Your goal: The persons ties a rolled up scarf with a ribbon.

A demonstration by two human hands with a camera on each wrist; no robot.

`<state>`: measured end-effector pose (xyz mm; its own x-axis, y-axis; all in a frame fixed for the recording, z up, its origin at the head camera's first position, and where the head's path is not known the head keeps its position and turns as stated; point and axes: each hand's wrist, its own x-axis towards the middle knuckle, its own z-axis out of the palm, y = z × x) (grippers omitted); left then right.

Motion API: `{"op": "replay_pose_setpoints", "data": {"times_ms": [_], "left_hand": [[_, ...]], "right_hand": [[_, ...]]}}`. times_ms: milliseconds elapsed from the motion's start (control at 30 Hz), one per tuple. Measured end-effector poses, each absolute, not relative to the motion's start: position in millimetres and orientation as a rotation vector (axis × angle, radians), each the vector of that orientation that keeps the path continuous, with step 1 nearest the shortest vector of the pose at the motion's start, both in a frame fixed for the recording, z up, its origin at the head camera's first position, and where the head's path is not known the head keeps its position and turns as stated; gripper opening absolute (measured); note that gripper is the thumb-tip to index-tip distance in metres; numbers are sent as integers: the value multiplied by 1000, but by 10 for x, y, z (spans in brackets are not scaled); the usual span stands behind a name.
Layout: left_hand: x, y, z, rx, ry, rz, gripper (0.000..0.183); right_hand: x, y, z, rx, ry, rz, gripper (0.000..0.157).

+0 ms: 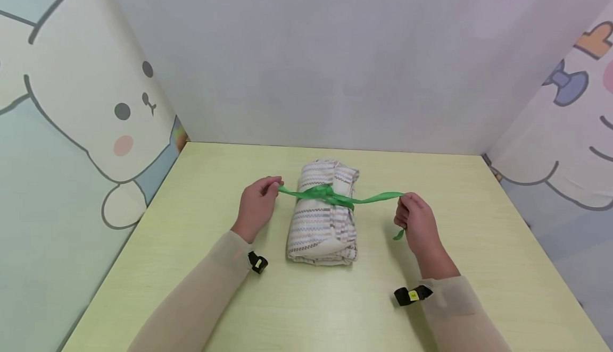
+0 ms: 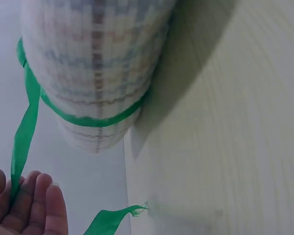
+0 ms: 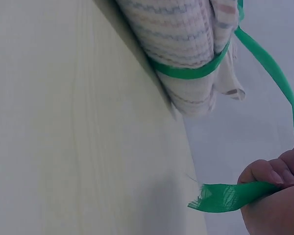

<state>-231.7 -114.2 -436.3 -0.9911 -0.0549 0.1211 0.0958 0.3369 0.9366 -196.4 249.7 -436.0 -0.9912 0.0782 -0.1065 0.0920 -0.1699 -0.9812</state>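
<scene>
A rolled striped cloth point(image 1: 313, 229) lies on the table with a green ribbon point(image 1: 373, 199) passed round it and knotted on top. On the left of the roll, my left hand point(image 1: 258, 203) pinches one ribbon end between thumb and fingers. My right hand point(image 1: 417, 221), on the other side, grips the other end, and a short tail hangs below its fingers. Both ends stretch out sideways from the knot. The left wrist view shows the ribbon point(image 2: 24, 137) running down into the left hand point(image 2: 32, 205). A frayed ribbon tip point(image 3: 220, 197) sticks out of the right hand point(image 3: 279, 196).
The pale wooden table point(image 1: 311, 309) reaches back to a plain grey wall point(image 1: 311, 65). Cartoon-printed panels point(image 1: 72, 144) stand along both sides. A black wrist camera point(image 1: 257, 262) sits at the left cuff and another camera point(image 1: 412, 295) at the right cuff.
</scene>
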Motion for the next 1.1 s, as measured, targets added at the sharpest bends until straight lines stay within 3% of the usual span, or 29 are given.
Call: {"op": "replay_pose_setpoints", "data": {"times_ms": [733,1100], "left_hand": [[-2335,-1544,-4352,53,-2433,-1707,33],[-2345,-1686,-4327,90,-2679,-1371,29]], "right_hand": [[-1891,2855,-4338,324,2099,-2312,30],[-1997,3104,-4388,363,2379,-1910,29]]}}
